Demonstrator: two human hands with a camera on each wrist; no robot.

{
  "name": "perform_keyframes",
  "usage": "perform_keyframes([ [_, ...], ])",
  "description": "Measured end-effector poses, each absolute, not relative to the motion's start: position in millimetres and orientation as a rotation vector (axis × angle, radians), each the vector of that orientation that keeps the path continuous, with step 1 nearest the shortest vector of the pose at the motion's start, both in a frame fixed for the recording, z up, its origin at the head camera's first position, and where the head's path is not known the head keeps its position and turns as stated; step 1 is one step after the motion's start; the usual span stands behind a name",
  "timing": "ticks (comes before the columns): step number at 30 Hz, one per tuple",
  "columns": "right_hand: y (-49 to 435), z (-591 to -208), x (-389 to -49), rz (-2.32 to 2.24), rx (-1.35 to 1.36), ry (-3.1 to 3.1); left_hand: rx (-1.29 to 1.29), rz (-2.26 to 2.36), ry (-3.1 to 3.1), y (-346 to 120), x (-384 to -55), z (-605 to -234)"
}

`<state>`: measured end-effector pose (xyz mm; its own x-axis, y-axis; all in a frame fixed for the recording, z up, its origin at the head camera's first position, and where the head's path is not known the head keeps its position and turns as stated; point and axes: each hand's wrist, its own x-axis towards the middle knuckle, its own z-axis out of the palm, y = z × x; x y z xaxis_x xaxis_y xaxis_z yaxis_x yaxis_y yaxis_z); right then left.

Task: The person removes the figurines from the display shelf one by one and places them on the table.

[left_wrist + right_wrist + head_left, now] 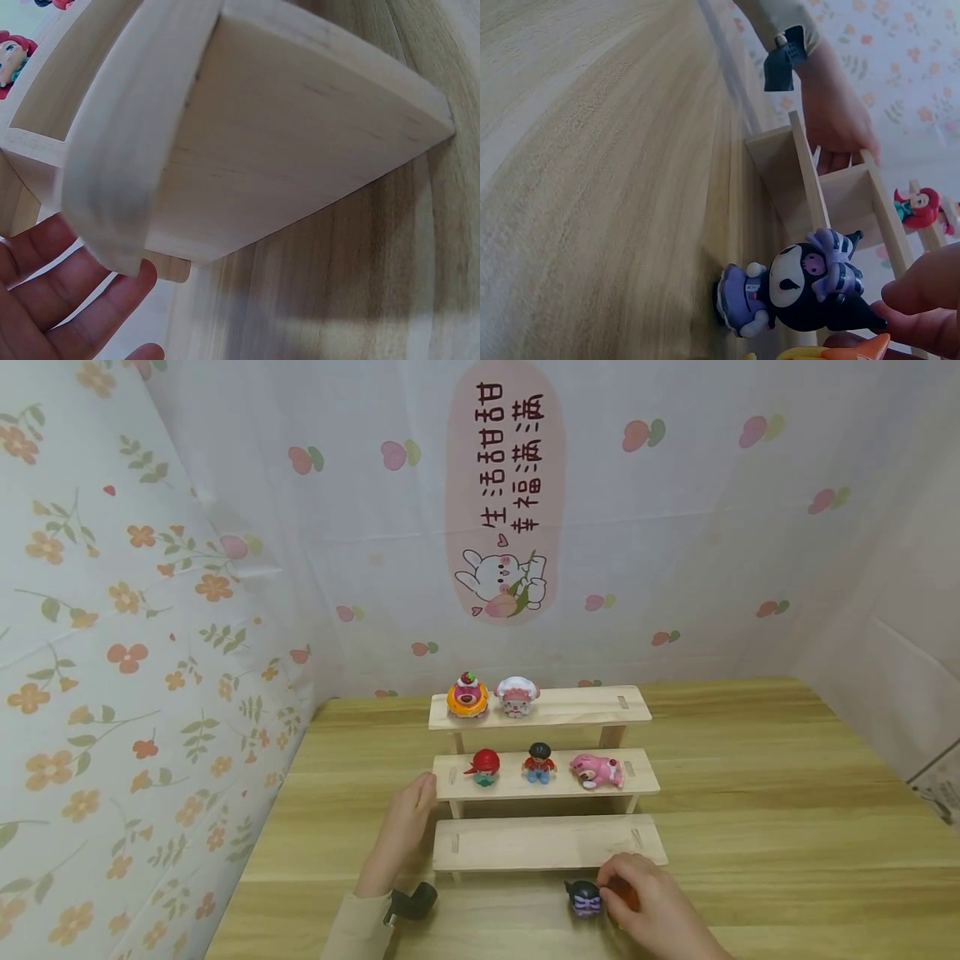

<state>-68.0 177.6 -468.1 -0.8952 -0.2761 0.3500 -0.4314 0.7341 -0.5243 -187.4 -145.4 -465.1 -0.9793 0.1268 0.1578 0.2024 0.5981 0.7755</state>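
My left hand (414, 806) holds the left end of the middle step of a three-tier wooden display stand (547, 847); its fingertips (142, 279) touch the step's edge. In front of the stand, my right hand (648, 897) pinches an orange-and-yellow figurine (817, 351), mostly hidden by the fingers. Close beside it stands a figurine with a black hood, purple bow and purple dress (784, 281). On the middle step are a red-haired figurine (485, 767), a black-capped figurine (538, 764) and a pink lying figurine (597, 771).
The top step carries a purple bear figurine in an orange ring (467, 697) and a pink figurine with a white frilled cap (517, 697). A patterned cloth (360, 568) hangs behind and at both sides. The wood-grain table (765, 793) extends right of the stand.
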Motion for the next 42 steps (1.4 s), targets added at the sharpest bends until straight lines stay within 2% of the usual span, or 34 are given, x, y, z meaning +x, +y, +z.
perform_keyframes([
  [21, 173.6, -436.8, -84.5, 0.943, 0.641, -2.514, -0.285, -1.375, -2.74, -146.2, -187.4, -464.0],
  [42, 169.9, -383.1, -127.9, 0.764, 0.766, -2.371, -0.324, -1.371, -2.737, -146.7, -187.4, -463.7],
])
